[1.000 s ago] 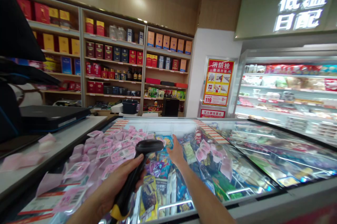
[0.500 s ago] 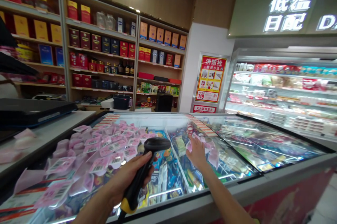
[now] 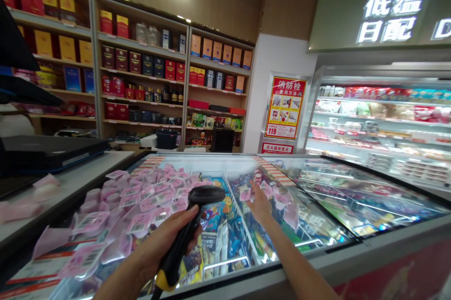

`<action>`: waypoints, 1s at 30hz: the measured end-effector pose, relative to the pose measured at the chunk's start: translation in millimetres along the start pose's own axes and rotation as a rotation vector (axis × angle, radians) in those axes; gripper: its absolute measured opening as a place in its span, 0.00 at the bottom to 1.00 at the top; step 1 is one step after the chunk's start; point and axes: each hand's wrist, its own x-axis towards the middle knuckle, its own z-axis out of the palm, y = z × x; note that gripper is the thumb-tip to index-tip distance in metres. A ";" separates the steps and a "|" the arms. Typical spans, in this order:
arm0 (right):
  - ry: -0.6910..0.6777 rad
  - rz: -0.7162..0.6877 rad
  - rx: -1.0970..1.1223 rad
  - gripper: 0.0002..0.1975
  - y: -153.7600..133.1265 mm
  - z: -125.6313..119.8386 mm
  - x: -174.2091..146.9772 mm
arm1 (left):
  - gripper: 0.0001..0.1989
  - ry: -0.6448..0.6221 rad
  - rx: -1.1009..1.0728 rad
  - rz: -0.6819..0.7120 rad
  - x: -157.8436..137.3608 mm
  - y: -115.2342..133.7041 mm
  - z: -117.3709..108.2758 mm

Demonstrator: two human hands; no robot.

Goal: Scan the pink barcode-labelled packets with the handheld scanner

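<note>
My left hand [image 3: 176, 232] is wrapped round the handle of a black and yellow barcode scanner [image 3: 178, 248], whose head [image 3: 206, 193] tilts over the freezer. Out over the freezer glass, my right hand [image 3: 260, 205] has its thumb and fingers at the edge of a small pink sealed cup [image 3: 245, 193] and seems to pinch it; the far fingers are blurred. A few more pink cups [image 3: 281, 200] lie on the glass just right of that hand. To the left of the scanner, a large heap of pink cups with barcode labels [image 3: 158, 199] covers the glass.
Under the glass of the chest freezer [image 3: 306, 260] lie colourful packets [image 3: 229, 239]. A counter [image 3: 116, 161] on the left bears a black flat device [image 3: 52, 152] and several pink cups [image 3: 45, 189]. Shelves of boxes [image 3: 141, 62] stand behind; a lit chilled cabinet [image 3: 380, 126] is at right.
A pink cup now shows at my right fingertips, left of where the fingers were spread over the other cups. The scanner has shifted slightly left and stays in my left hand.
</note>
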 end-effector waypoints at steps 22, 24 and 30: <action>0.104 0.111 0.481 0.32 -57.9 76.2 23.8 | 0.13 0.047 -0.065 -0.003 -16.0 19.5 -23.7; 0.101 0.126 0.477 0.31 -58.4 76.7 23.1 | 0.13 0.051 -0.072 0.000 -15.0 19.4 -23.1; 0.088 0.202 0.326 0.29 -60.2 85.6 23.9 | 0.13 0.050 -0.049 0.025 -13.3 19.0 -26.2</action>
